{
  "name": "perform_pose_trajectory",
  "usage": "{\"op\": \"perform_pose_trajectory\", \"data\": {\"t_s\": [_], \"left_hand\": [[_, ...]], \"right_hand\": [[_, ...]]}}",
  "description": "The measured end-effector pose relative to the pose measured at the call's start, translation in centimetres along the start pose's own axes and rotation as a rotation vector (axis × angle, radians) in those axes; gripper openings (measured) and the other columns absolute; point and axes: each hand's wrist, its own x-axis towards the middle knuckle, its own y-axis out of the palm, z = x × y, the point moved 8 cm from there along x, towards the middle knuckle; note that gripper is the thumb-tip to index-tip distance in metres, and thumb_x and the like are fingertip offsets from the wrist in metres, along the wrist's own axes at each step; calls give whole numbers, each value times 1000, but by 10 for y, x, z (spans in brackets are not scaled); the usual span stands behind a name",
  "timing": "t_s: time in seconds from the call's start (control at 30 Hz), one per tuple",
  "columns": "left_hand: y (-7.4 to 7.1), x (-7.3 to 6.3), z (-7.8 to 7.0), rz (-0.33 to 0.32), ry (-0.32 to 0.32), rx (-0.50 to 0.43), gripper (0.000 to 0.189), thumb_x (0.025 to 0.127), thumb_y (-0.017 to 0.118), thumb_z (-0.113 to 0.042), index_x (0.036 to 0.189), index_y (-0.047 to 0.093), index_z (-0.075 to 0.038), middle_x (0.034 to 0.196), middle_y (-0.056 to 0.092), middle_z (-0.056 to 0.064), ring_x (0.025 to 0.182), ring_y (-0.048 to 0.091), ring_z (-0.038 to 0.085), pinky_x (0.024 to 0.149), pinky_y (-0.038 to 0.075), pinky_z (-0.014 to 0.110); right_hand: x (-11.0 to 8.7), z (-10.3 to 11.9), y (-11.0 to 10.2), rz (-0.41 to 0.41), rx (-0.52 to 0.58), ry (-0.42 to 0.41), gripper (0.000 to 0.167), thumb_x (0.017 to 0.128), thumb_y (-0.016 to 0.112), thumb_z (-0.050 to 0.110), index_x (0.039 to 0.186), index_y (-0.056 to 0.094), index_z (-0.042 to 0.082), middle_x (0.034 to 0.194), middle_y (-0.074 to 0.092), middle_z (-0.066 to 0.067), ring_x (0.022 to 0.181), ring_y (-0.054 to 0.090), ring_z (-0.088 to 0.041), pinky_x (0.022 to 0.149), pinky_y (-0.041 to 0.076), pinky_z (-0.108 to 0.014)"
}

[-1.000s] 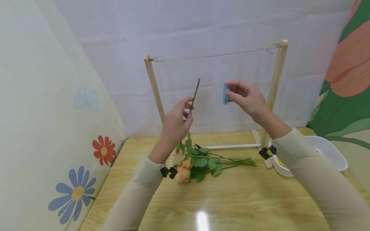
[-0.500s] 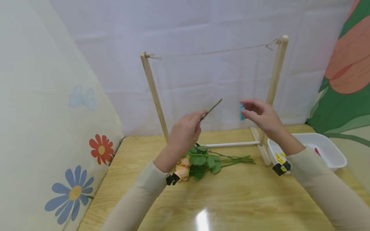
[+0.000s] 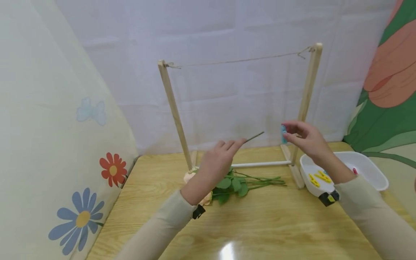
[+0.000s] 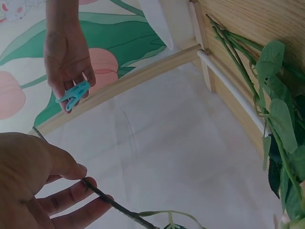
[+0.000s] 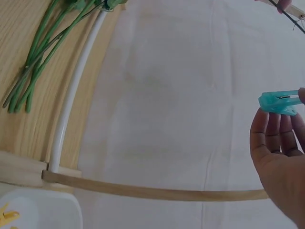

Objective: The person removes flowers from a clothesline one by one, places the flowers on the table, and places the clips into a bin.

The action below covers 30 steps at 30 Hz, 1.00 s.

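In the head view my left hand (image 3: 216, 164) pinches a thin green flower stem (image 3: 255, 137) between thumb and fingers. The stem's bare end points right; the left wrist view shows a small leaf on its lower part, and its bloom is out of sight. To the right, my right hand (image 3: 308, 139) holds a turquoise clothespin (image 3: 283, 134) by thumb and fingertips, upright and apart from the stem. Beneath the left hand lies a bunch of peach roses with green leaves (image 3: 238, 186), the blooms mostly hidden by that hand and wrist.
Behind the hands stands a wooden frame with a left post (image 3: 175, 113), a right post (image 3: 308, 86), a string (image 3: 240, 60) tied across the top and a white bar (image 3: 263, 164) low down. A white basin (image 3: 373, 173) at right contains yellow clothespins (image 3: 314, 180) and a red piece.
My left hand has moved right and down, and the stem has tipped from nearly upright to nearly level. The right hand has gone down and right with the clothespin.
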Motion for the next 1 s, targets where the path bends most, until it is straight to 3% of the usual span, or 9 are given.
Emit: {"op": "perform_pose_trajectory", "data": {"t_s": [0.27,0.4,0.6,0.73,0.87,1.0], "left_hand": [[12,-4,-18,78,76,61,79,85,62,18,152,44,-19,123,65,-1,99,64,19,39,30,19],[20,-6,-28,86,106,69,75,84,66,17,148,49,-18,122,66,-2,94,64,20,41,32,20],[39,-14,-42,160,143,121,68,88,69,10,146,50,-18,120,65,-4,90,62,16,41,32,19],[48,-17,-48,145,157,164,63,92,63,9,145,51,-22,114,64,-6,83,59,14,40,30,18],[56,-19,-54,141,169,202,67,89,62,11,145,51,-25,110,62,-8,79,55,13,40,26,18],[67,-23,-59,200,163,228,64,92,66,4,147,50,-27,111,63,-9,83,58,12,40,28,17]], "right_hand": [[-10,-12,-15,0,-82,35,39,102,63,17,135,57,-1,109,62,11,101,57,-4,82,50,-12],[-16,-17,-22,9,-121,27,39,102,62,14,134,56,-6,106,63,12,99,58,-2,81,51,-11],[-28,-32,-29,34,-206,-14,37,99,64,4,132,57,-10,105,63,14,95,58,4,80,51,-9],[-35,-46,-40,38,-270,18,40,99,64,6,136,56,-6,112,64,1,95,55,8,81,47,-5],[-44,-59,-55,47,-346,73,44,101,62,12,141,53,-4,120,63,-17,95,53,11,80,45,-4],[-54,-73,-72,40,-382,147,47,102,61,19,143,51,-3,119,62,-13,94,50,14,78,45,-3]]}}
